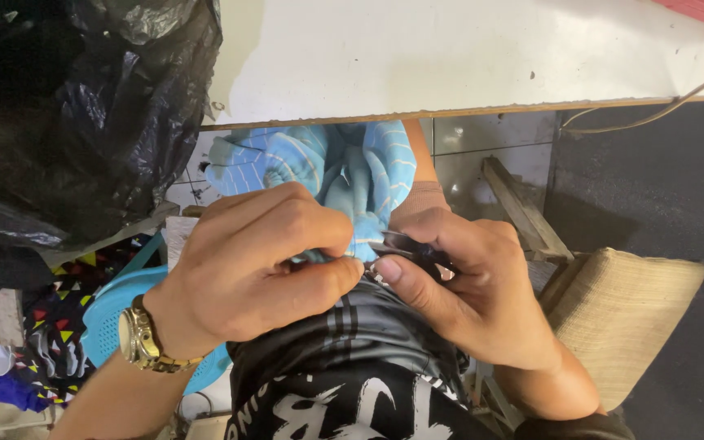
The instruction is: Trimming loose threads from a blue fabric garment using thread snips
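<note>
Trimming in hand: left hand (pixel 258 261) pinching blue striped cloth (pixel 319 167) over lap, below white table edge (pixel 450 110); right hand (pixel 470 285) gripping small snips (pixel 401 246). Next cut likely needs steady tension.

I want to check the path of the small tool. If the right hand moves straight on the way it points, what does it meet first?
Most likely the blue striped cloth, pinched by the left hand directly ahead of the right hand and its small snips. Depth is unclear.

A black plastic bag (pixel 83 114) bulges beside the white tabletop (pixel 466 57), with a turquoise basket (pixel 112 314) below it.
</note>
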